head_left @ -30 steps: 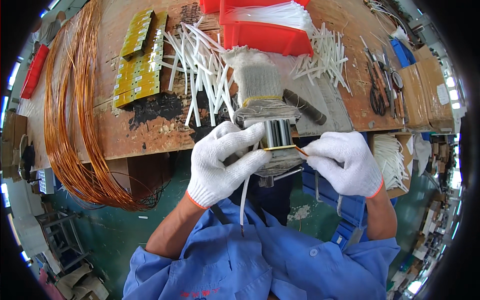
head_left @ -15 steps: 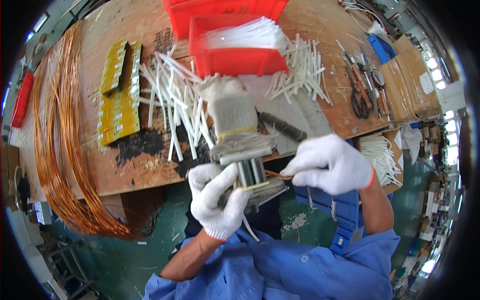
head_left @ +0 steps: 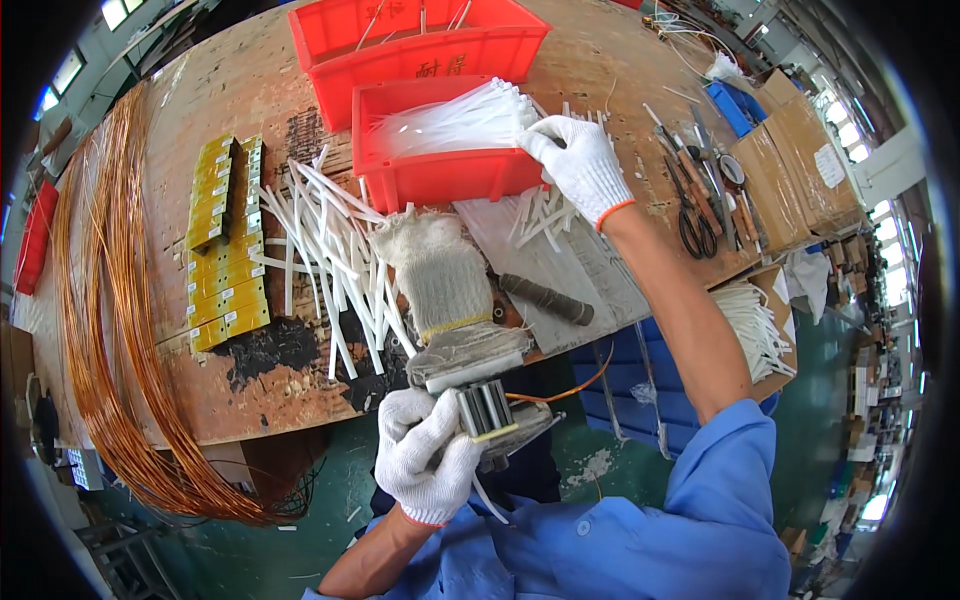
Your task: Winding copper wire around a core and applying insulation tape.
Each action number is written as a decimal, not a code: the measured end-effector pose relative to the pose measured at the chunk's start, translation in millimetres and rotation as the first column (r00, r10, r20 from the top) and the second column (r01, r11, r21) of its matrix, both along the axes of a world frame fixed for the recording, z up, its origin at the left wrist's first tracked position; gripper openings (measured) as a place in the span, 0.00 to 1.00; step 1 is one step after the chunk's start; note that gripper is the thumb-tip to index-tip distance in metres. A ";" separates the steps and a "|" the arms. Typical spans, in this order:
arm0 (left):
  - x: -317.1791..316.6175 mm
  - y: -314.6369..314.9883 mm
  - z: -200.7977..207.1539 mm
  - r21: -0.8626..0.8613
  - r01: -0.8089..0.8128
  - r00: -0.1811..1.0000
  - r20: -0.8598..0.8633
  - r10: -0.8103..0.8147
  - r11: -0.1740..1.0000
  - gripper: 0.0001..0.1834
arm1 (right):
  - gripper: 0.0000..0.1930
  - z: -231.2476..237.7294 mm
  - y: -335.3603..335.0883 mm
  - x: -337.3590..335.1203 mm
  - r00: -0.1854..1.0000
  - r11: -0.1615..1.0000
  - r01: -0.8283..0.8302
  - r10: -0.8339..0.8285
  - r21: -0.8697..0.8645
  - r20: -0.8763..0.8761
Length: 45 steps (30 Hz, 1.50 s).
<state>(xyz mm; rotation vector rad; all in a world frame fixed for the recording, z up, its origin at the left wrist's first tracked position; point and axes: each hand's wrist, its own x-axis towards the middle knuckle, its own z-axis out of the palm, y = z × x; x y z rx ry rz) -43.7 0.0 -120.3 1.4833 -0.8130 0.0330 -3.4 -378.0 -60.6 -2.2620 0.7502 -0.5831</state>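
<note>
My left hand (head_left: 428,455), in a white knitted glove, is closed on the side of a slotted metal core (head_left: 484,408) with dark bars and a pale strip along its lower edge. The core sits against a cloth-wrapped holder (head_left: 445,280) at the table's near edge. An orange-brown wire (head_left: 575,390) curves out from the core to the right, its end loose. A white tube (head_left: 488,500) hangs below it. My right hand (head_left: 585,170), gloved too, is at the right rim of a red bin (head_left: 440,178). Its bent fingers touch white cable ties (head_left: 470,115); what they pinch is hidden.
White sleeve pieces (head_left: 335,260) lie left of the holder, beside yellow boards (head_left: 228,245) and a copper wire bundle (head_left: 120,330). A dark rod (head_left: 545,298), scissors (head_left: 697,235) and a cardboard box (head_left: 800,180) are to the right. A second red bin (head_left: 420,50) stands behind.
My right hand has let go of the wire and moved up and away to the red bin of cable ties. My left hand stays on the core. The view has shifted slightly.
</note>
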 end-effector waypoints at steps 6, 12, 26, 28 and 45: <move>0.4 0.7 3.1 -0.011 0.027 1.000 -0.003 -0.027 1.000 0.29 | 0.12 9.1 10.9 -6.4 0.979 0.938 0.142 -0.181 0.318 0.097; -4.9 -2.2 4.1 -0.022 -0.009 1.000 -0.005 0.008 1.000 0.28 | 0.11 20.7 12.7 -16.8 0.978 0.866 0.004 -0.109 0.499 0.180; -8.4 1.6 5.1 -0.009 -0.002 0.998 -0.066 0.001 1.000 0.26 | 0.11 95.9 64.6 -107.3 0.952 0.987 0.110 -0.072 -0.113 0.297; -6.8 4.9 1.7 -0.015 -0.009 0.997 -0.072 0.008 1.000 0.28 | 0.11 143.7 100.2 -142.2 0.972 0.997 -0.033 0.049 -0.073 0.228; -15.0 1.9 1.5 -0.001 0.057 0.987 -0.150 -0.057 0.998 0.34 | 0.10 122.7 201.8 -117.3 0.742 0.389 -0.643 0.529 -0.660 -0.411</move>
